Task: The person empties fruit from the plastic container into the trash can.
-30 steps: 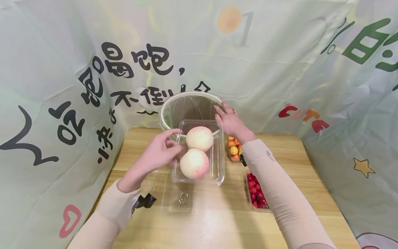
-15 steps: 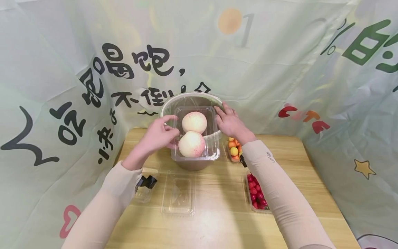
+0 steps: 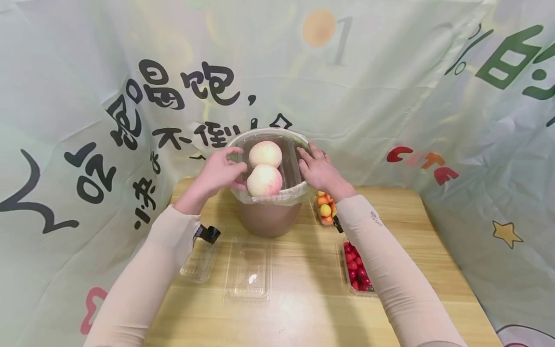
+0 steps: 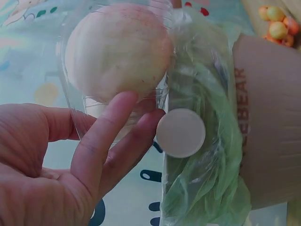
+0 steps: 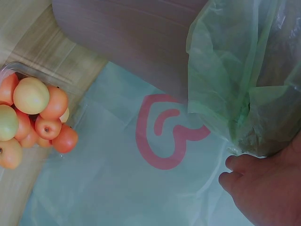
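Observation:
A clear plastic tray (image 3: 289,191) with two pink-white peaches (image 3: 265,153) (image 3: 264,180) hangs tilted over the mouth of a brown bin (image 3: 269,219) lined with a green bag (image 4: 202,179). My left hand (image 3: 218,173) pinches the tray's left side, thumb over the rim and fingers (image 4: 106,136) beneath it. One peach (image 4: 117,52) fills the left wrist view above those fingers. My right hand (image 3: 318,171) rests with straight fingers on the bin's right rim, against the bag (image 5: 244,70). Only the edge of that hand (image 5: 268,193) shows in the right wrist view.
Two empty clear trays (image 3: 249,270) (image 3: 199,262) lie on the wooden table (image 3: 303,308) in front of the bin. A tray of small orange and yellow fruit (image 3: 325,209) and a tray of red cherry tomatoes (image 3: 355,270) lie under my right forearm. Printed green cloth (image 3: 86,96) walls the table.
My left hand has lifted the tray of peaches up and away from me, from in front of the bin to over its mouth. My right hand has stayed on the rim.

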A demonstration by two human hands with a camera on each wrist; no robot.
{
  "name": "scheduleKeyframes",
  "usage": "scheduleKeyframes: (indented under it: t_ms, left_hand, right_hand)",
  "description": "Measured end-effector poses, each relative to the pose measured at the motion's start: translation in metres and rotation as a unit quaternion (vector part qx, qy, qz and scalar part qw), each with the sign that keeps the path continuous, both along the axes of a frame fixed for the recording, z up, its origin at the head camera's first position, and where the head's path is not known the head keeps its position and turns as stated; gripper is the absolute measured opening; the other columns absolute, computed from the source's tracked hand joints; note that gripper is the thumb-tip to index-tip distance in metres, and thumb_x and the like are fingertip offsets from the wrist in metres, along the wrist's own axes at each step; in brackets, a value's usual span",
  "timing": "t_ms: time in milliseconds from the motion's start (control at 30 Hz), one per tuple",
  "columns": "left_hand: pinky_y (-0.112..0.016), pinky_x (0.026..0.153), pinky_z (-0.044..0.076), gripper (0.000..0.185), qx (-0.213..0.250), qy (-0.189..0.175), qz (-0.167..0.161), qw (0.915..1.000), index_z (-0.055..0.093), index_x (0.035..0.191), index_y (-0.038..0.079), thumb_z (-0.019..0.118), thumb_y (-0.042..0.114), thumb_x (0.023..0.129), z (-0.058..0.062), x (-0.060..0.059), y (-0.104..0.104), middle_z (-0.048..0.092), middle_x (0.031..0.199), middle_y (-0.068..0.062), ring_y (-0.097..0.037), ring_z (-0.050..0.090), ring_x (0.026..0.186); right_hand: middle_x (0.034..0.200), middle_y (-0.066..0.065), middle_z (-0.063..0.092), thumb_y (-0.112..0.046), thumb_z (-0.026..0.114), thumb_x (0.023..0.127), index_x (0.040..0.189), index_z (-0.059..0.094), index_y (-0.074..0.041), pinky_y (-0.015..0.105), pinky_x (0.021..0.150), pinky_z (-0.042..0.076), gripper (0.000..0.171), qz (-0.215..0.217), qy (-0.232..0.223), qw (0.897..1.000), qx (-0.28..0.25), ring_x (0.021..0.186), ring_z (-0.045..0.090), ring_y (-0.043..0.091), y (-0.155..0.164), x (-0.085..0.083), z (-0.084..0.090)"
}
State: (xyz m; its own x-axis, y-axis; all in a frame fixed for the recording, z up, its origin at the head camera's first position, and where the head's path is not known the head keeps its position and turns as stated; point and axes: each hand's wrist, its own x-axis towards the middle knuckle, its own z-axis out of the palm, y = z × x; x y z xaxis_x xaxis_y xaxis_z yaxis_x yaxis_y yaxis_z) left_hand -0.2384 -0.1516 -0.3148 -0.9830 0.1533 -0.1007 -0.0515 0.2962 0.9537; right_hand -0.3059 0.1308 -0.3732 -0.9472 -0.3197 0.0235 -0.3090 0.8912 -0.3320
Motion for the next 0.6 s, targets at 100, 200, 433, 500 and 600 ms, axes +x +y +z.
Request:
scheduleKeyframes:
  t_ms: [100, 200, 433, 500, 600]
  left_hand:
    - [-0.031, 0.063, 0.066, 0.062, -0.001, 0.004, 0.000, 1.0000, 0.042, 0.155, -0.002, 0.055, 0.000, 0.094, 0.002, -0.006, 0.000, 0.071, 0.109, -0.031, -0.014, 0.072, 0.059]
    - [-0.031, 0.064, 0.066, 0.063, 0.002, 0.009, 0.000, 1.0000, 0.040, 0.156, -0.004, 0.053, -0.001, 0.095, 0.004, -0.012, -0.001, 0.070, 0.107, -0.030, -0.014, 0.072, 0.058]
    - [-0.033, 0.063, 0.066, 0.062, -0.012, 0.031, 0.034, 0.9989, 0.042, 0.156, 0.000, 0.055, 0.001, 0.096, 0.007, -0.026, 0.003, 0.070, 0.079, -0.015, -0.017, 0.072, 0.056]
    - [-0.033, 0.063, 0.066, 0.061, -0.017, 0.031, 0.042, 0.9985, 0.042, 0.156, 0.001, 0.055, 0.001, 0.097, 0.006, -0.030, 0.004, 0.069, 0.080, -0.017, -0.017, 0.073, 0.056]
    - [-0.033, 0.063, 0.066, 0.060, -0.017, 0.031, 0.050, 0.9981, 0.042, 0.156, 0.001, 0.054, 0.000, 0.098, 0.002, -0.035, 0.004, 0.070, 0.084, -0.021, -0.016, 0.072, 0.056]
  right_hand:
    - [0.178, 0.019, 0.001, -0.038, 0.018, 0.111, 0.169, 0.024, -0.014, 0.057, 0.134, 0.009, 0.063, 0.001, -0.001, 1.000, 0.003, 0.161, 0.013, 0.050, 0.000, 0.000, 0.000]
    - [0.178, 0.020, 0.001, -0.038, 0.017, 0.112, 0.169, 0.023, -0.014, 0.057, 0.135, 0.008, 0.063, 0.002, 0.000, 1.000, 0.006, 0.161, 0.013, 0.051, 0.000, -0.001, -0.001]
    - [0.178, 0.019, 0.001, -0.038, 0.019, 0.111, 0.169, 0.023, -0.015, 0.058, 0.134, 0.009, 0.062, -0.001, -0.001, 1.000, 0.004, 0.161, 0.013, 0.051, -0.001, -0.002, 0.000]
    - [0.178, 0.019, 0.001, -0.037, 0.020, 0.111, 0.169, 0.023, -0.014, 0.058, 0.134, 0.009, 0.062, -0.001, 0.000, 1.000, 0.003, 0.161, 0.013, 0.051, -0.001, -0.001, 0.000]
    - [0.178, 0.019, 0.001, -0.038, 0.019, 0.111, 0.169, 0.024, -0.015, 0.058, 0.134, 0.009, 0.063, -0.001, 0.000, 1.000, 0.005, 0.161, 0.014, 0.050, -0.001, 0.000, 0.001]
